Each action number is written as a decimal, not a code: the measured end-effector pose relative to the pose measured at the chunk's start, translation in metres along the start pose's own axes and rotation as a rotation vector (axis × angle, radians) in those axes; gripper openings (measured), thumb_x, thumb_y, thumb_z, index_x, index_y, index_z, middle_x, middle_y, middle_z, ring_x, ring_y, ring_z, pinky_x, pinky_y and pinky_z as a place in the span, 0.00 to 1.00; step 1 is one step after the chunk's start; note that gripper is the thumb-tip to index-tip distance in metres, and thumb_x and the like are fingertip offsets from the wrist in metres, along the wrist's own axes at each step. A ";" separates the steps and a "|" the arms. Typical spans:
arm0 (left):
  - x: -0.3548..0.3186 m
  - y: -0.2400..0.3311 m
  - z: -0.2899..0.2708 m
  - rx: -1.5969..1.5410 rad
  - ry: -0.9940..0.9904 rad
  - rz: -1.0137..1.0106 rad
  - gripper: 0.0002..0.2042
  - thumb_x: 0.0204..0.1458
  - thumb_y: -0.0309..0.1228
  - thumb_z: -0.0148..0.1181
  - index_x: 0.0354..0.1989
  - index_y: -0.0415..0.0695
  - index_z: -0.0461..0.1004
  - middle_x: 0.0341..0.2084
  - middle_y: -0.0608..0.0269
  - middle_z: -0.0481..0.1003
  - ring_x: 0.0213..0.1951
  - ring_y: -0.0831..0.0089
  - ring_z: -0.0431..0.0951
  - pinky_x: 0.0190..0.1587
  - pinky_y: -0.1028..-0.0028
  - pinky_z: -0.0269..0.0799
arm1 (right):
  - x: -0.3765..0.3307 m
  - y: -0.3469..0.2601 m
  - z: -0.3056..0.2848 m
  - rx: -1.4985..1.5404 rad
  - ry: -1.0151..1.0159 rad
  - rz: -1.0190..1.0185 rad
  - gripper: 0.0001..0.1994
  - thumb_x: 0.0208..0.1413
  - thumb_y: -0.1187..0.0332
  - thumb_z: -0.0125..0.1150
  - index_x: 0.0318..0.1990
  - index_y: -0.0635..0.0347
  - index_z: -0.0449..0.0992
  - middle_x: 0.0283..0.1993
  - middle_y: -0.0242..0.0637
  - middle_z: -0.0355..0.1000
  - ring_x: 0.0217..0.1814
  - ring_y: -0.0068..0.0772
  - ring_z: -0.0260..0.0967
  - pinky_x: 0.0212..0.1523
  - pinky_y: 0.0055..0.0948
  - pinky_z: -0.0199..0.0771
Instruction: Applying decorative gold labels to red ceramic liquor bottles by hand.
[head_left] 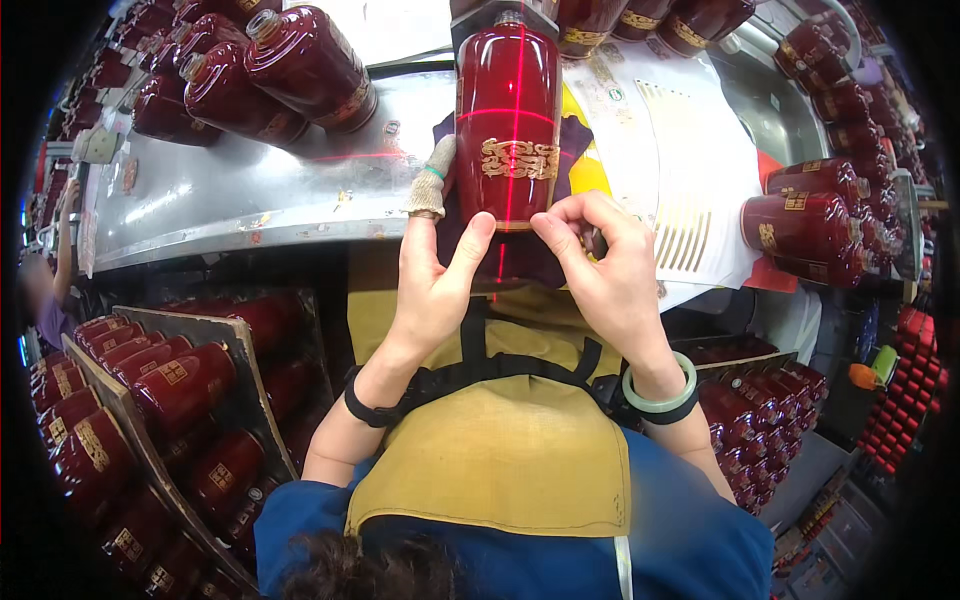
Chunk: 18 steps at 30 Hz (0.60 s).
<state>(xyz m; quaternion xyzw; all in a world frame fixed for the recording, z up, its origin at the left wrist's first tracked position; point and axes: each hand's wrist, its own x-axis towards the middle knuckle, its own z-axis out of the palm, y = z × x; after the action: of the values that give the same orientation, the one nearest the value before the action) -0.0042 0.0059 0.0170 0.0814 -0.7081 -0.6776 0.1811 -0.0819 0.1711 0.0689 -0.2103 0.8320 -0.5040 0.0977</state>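
A glossy dark red bottle (pixel 508 100) with gold ornament lies before me, neck pointing away into a dark holder (pixel 500 14). Red light lines cross on its body. My left hand (pixel 437 255) grips its left side near the base, the thumb by the bottom edge and a pale cloth cover on one finger. At the base's lower right corner my right hand (pixel 608 250) pinches thumb and forefinger together; whatever is between them is too small to make out. A dark cloth (pixel 575 140) lies under the bottle. White sheets (pixel 690 170) with gold marks spread on the right.
Several red bottles stand on the metal table (pixel 290 195) at the far left, such as one bottle (pixel 310 70). More bottles (pixel 800 225) lie at the right. Racks of bottles, one with a wooden board (pixel 245 365), flank me below the table. Another person's arm (pixel 68 235) shows far left.
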 end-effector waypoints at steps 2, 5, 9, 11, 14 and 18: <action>0.000 0.001 0.000 -0.013 -0.002 0.002 0.32 0.66 0.26 0.56 0.75 0.31 0.52 0.73 0.47 0.58 0.74 0.61 0.58 0.75 0.63 0.50 | -0.001 0.001 0.001 -0.003 0.002 0.009 0.09 0.59 0.70 0.70 0.32 0.67 0.78 0.27 0.40 0.73 0.27 0.31 0.70 0.30 0.31 0.68; 0.001 0.002 0.001 -0.068 0.005 -0.024 0.31 0.66 0.26 0.55 0.75 0.31 0.52 0.73 0.47 0.58 0.74 0.61 0.58 0.75 0.63 0.49 | 0.000 0.003 0.001 0.006 0.006 -0.022 0.09 0.59 0.70 0.70 0.32 0.68 0.78 0.27 0.40 0.73 0.27 0.31 0.70 0.30 0.31 0.68; 0.000 0.002 0.001 -0.077 0.003 -0.019 0.31 0.66 0.26 0.55 0.75 0.31 0.51 0.73 0.46 0.58 0.74 0.61 0.57 0.75 0.63 0.48 | 0.001 0.000 0.000 0.010 -0.003 -0.008 0.09 0.59 0.70 0.70 0.33 0.67 0.79 0.28 0.40 0.74 0.27 0.30 0.71 0.30 0.30 0.69; 0.000 0.001 0.001 -0.040 -0.001 -0.003 0.32 0.66 0.27 0.55 0.75 0.31 0.51 0.74 0.46 0.57 0.74 0.61 0.57 0.76 0.63 0.48 | 0.001 0.000 0.000 0.015 -0.004 0.001 0.09 0.59 0.70 0.70 0.33 0.67 0.79 0.28 0.39 0.74 0.27 0.30 0.71 0.30 0.30 0.69; -0.001 0.000 0.001 0.001 0.000 0.004 0.33 0.66 0.27 0.57 0.75 0.31 0.51 0.74 0.46 0.57 0.75 0.60 0.56 0.76 0.63 0.48 | 0.000 0.000 -0.001 0.006 -0.009 -0.004 0.09 0.59 0.70 0.70 0.33 0.68 0.79 0.28 0.39 0.74 0.27 0.30 0.71 0.30 0.30 0.68; -0.001 0.000 0.001 -0.002 0.002 0.000 0.33 0.65 0.27 0.58 0.75 0.31 0.51 0.74 0.45 0.57 0.75 0.60 0.56 0.76 0.62 0.48 | 0.000 0.000 0.000 0.016 -0.013 0.008 0.09 0.60 0.70 0.70 0.33 0.68 0.79 0.27 0.39 0.74 0.27 0.29 0.70 0.29 0.29 0.68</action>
<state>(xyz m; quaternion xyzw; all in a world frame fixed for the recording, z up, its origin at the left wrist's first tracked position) -0.0036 0.0067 0.0172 0.0820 -0.7072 -0.6784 0.1818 -0.0822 0.1712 0.0694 -0.2095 0.8282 -0.5086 0.1069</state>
